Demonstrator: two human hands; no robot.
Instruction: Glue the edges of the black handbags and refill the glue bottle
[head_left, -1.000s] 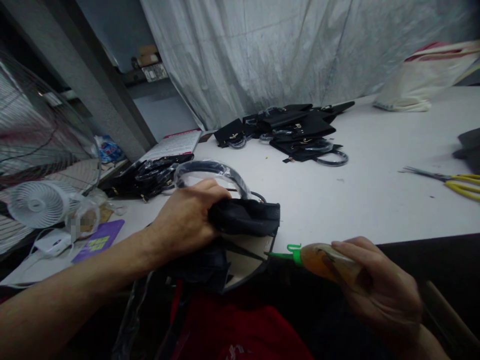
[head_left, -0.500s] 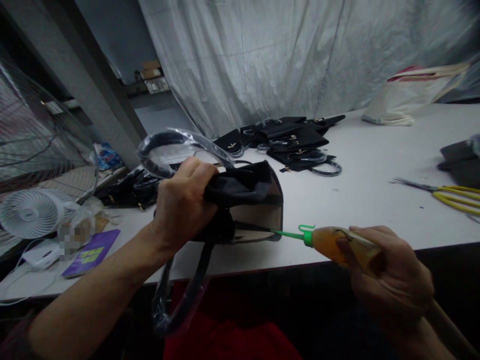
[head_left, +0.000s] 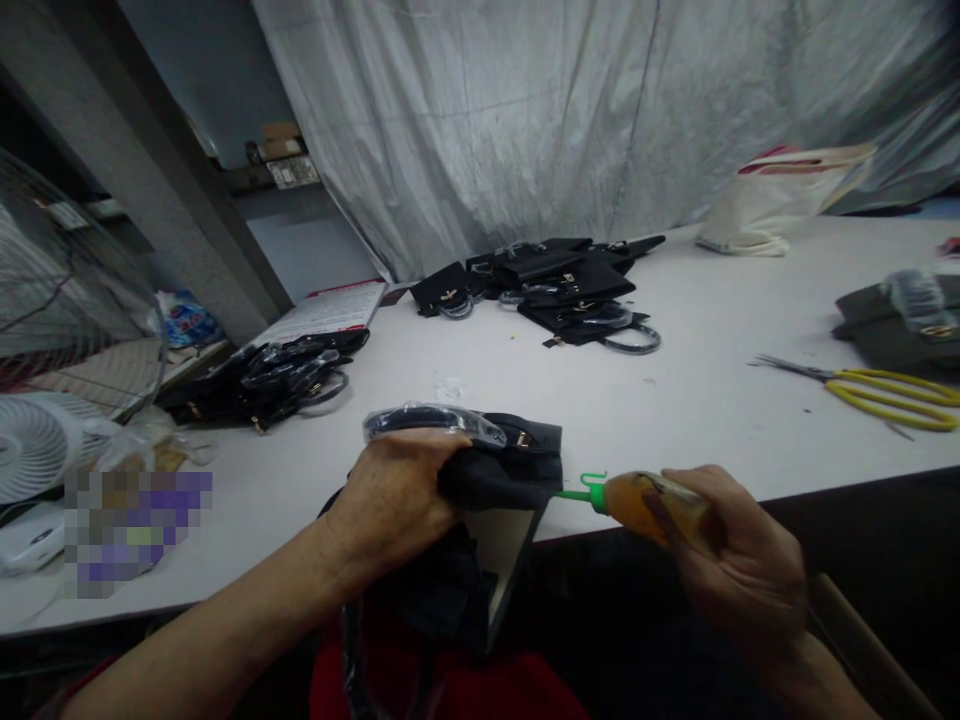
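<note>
A black handbag (head_left: 442, 575) with a beige inside is tilted over the table's front edge, its handles wrapped in clear plastic. My left hand (head_left: 394, 500) is closed on the bag's dark lining near the opening. In my right hand (head_left: 739, 560) is a squeeze bottle (head_left: 637, 505) of amber liquid, with a green cap and a thin green nozzle. The nozzle's tip meets the edge of the bag's opening; whether it touches I cannot tell. My fingers wrap around the bottle's body.
Black handbags lie piled at the back (head_left: 566, 285) and at the left (head_left: 262, 380) of the white table (head_left: 705, 430). Yellow-handled scissors (head_left: 885, 390) lie at the right, near a dark grey bag (head_left: 892, 320). A white fan (head_left: 45, 445) stands at the left.
The handbag has tipped and come lower, nearer to me, its upper handle folding down. My right hand has moved left with the bottle, and the nozzle has gone from inside the opening to its edge.
</note>
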